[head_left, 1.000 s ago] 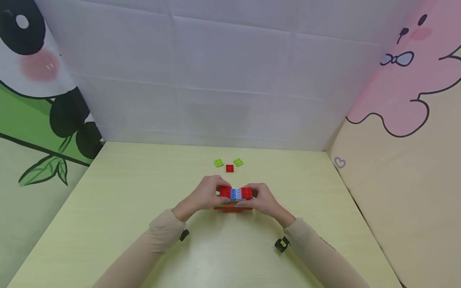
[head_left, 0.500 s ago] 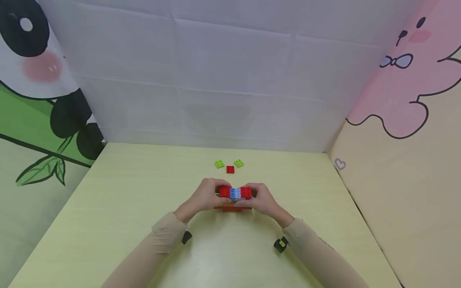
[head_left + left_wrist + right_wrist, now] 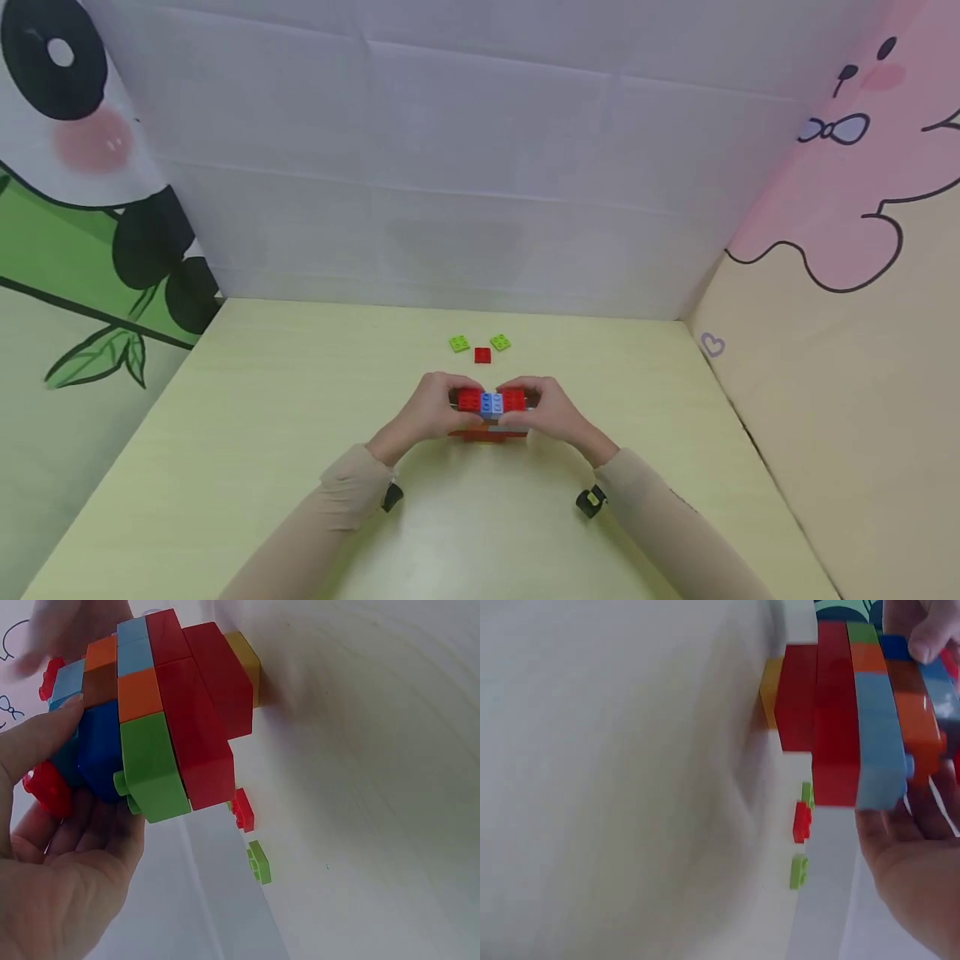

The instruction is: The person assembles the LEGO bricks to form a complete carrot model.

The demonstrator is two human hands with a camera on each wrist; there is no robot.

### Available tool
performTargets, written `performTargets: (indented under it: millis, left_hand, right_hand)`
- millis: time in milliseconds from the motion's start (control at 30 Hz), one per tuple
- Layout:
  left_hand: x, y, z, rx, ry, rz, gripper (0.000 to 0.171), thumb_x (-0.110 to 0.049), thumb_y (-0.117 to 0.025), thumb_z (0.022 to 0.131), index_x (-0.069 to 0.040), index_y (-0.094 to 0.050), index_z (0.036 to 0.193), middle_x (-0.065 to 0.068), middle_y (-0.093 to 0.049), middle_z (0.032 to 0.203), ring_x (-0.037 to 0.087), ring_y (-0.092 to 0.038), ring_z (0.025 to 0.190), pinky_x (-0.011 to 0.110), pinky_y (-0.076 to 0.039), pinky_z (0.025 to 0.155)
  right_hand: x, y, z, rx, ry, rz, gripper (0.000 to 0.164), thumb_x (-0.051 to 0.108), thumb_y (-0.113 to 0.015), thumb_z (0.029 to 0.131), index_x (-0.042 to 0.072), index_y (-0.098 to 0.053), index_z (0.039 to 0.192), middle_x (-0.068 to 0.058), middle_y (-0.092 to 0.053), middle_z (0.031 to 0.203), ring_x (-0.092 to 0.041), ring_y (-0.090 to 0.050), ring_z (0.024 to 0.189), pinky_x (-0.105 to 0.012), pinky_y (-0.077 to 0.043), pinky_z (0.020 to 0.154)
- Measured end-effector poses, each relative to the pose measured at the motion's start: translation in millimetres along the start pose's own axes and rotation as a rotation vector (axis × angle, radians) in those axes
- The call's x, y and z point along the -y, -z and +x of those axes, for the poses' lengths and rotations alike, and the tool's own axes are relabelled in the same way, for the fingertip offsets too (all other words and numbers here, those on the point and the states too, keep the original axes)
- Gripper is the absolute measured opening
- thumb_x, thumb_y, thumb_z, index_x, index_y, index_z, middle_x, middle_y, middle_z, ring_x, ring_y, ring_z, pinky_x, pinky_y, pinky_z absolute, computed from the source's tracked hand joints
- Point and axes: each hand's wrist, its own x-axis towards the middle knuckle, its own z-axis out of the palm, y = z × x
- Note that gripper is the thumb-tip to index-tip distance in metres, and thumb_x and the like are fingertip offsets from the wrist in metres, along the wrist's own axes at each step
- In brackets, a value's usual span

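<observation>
A stack of toy building bricks (image 3: 491, 405) stands on the table between my hands. Its top layer has red bricks at both ends and light blue ones in the middle. My left hand (image 3: 431, 408) grips the stack's left end, thumb on the near side and fingers behind. The right hand (image 3: 551, 408) holds the other end the same way. Below, the left wrist view shows a green brick (image 3: 154, 769), an orange brick (image 3: 140, 695) and long red bricks (image 3: 196, 735), with a yellow brick (image 3: 246, 664) at the base. The palms and brick ends partly hide each other.
Beyond the stack lie two lime green bricks (image 3: 460, 343) and a flat red brick (image 3: 482, 356). A white wall (image 3: 450, 167) closes off the back of the pale table (image 3: 315, 358). Printed panels (image 3: 840, 375) stand at both sides.
Both hands stay on the brick stack. The right thumb has shifted slightly up along its near side. The whole head view has drifted a little.
</observation>
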Motion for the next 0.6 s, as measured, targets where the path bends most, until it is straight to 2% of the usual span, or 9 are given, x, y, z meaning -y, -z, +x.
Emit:
performTargets:
  millis: [67, 133, 233, 300, 367, 467, 600]
  left_hand:
    - [0.3, 0.2, -0.5, 0.006, 0.006, -0.005, 0.038, -0.019, -0.083, 0.075, -0.013, -0.070, 0.110, -0.004, -0.064, 0.102, 0.016, -0.056, 0.090, 0.029, -0.049, 0.074]
    - [0.4, 1.0, -1.3, 0.011, 0.008, -0.001, 0.039, -0.020, -0.083, 0.075, -0.013, -0.070, 0.111, -0.003, -0.064, 0.104, 0.015, -0.057, 0.090, 0.029, -0.049, 0.075]
    - [0.6, 2.4, -2.2, 0.012, 0.013, 0.009, 0.039, -0.021, -0.083, 0.075, -0.014, -0.070, 0.111, -0.004, -0.064, 0.104, 0.015, -0.056, 0.091, 0.030, -0.049, 0.076]
    - [-0.6, 3.5, -2.7, 0.015, 0.005, 0.011, 0.038, -0.021, -0.083, 0.075, -0.013, -0.071, 0.110, -0.004, -0.065, 0.103, 0.015, -0.057, 0.090, 0.030, -0.049, 0.077]
    - [-2.1, 4.2, -2.9, 0.019, 0.006, 0.005, 0.037, -0.020, -0.083, 0.075, -0.014, -0.071, 0.110, -0.004, -0.065, 0.102, 0.015, -0.057, 0.090, 0.031, -0.049, 0.077]
    - [-4.7, 5.0, -3.4, 0.021, 0.017, -0.002, 0.037, -0.019, -0.083, 0.076, -0.014, -0.071, 0.110, -0.004, -0.065, 0.103, 0.015, -0.057, 0.091, 0.030, -0.048, 0.078]
    - [-5.0, 4.8, -4.1, 0.029, 0.020, -0.020, 0.035, -0.018, -0.082, 0.076, -0.014, -0.071, 0.108, -0.004, -0.065, 0.102, 0.015, -0.057, 0.090, 0.030, -0.049, 0.077]
  right_hand:
    - [0.9, 8.3, 7.5, -0.040, 0.029, 0.012, 0.033, 0.023, -0.058, 0.096, -0.003, -0.064, 0.115, -0.012, -0.065, 0.110, -0.028, -0.061, 0.097, -0.045, -0.050, 0.083]
    - [0.5, 15.4, 19.0, -0.119, 0.029, -0.050, 0.035, 0.028, -0.053, 0.099, -0.001, -0.066, 0.113, -0.011, -0.066, 0.110, -0.027, -0.061, 0.099, -0.047, -0.049, 0.084]
    - [-6.3, 19.8, 39.7, -0.201, -0.050, -0.257, 0.033, 0.035, -0.062, 0.093, 0.007, -0.069, 0.109, -0.003, -0.068, 0.105, -0.020, -0.061, 0.097, -0.040, -0.051, 0.080]
    - [-13.5, 19.5, 52.5, -0.193, -0.107, -0.406, 0.034, 0.035, -0.069, 0.088, 0.009, -0.070, 0.110, 0.000, -0.067, 0.106, -0.019, -0.060, 0.098, -0.036, -0.050, 0.081]
    - [-20.2, 17.3, 64.1, -0.156, -0.143, -0.505, 0.038, 0.032, -0.073, 0.085, 0.007, -0.068, 0.114, -0.001, -0.066, 0.110, -0.021, -0.058, 0.102, -0.037, -0.048, 0.084]
    - [-28.5, 12.3, 80.1, -0.107, -0.154, -0.610, 0.042, 0.029, -0.075, 0.084, 0.005, -0.067, 0.118, -0.006, -0.065, 0.114, -0.025, -0.055, 0.106, -0.040, -0.044, 0.090]
    - [-39.4, 5.0, 96.4, -0.057, -0.139, -0.750, 0.044, 0.030, -0.074, 0.083, 0.008, -0.067, 0.120, -0.005, -0.065, 0.115, -0.026, -0.048, 0.108, -0.039, -0.042, 0.090]
